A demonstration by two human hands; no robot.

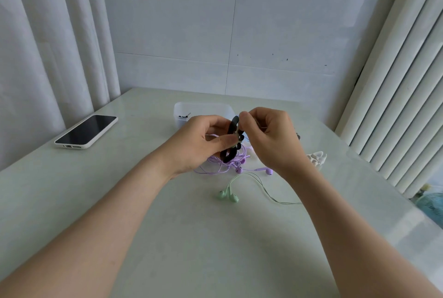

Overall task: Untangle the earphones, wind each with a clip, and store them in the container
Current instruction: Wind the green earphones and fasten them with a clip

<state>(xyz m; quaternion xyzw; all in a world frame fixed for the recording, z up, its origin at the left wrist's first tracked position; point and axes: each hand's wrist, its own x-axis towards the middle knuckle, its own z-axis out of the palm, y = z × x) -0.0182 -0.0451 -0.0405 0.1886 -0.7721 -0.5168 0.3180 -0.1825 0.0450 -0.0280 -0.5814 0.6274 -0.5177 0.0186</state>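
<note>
I see a phone (86,132) mid-left. Ctr frame: L hand (203,140) curled round black clip (232,139), R hand (268,139) pinching its top end. Container (203,109) just behind, purple earphones (230,164) under hands, green earphones (229,196) below ctr, white clip (316,157) at right.

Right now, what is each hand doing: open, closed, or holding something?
Left hand: closed, pinching the black clip at its middle.
Right hand: closed, pinching the top of the same clip; a cable there cannot be told.
</note>
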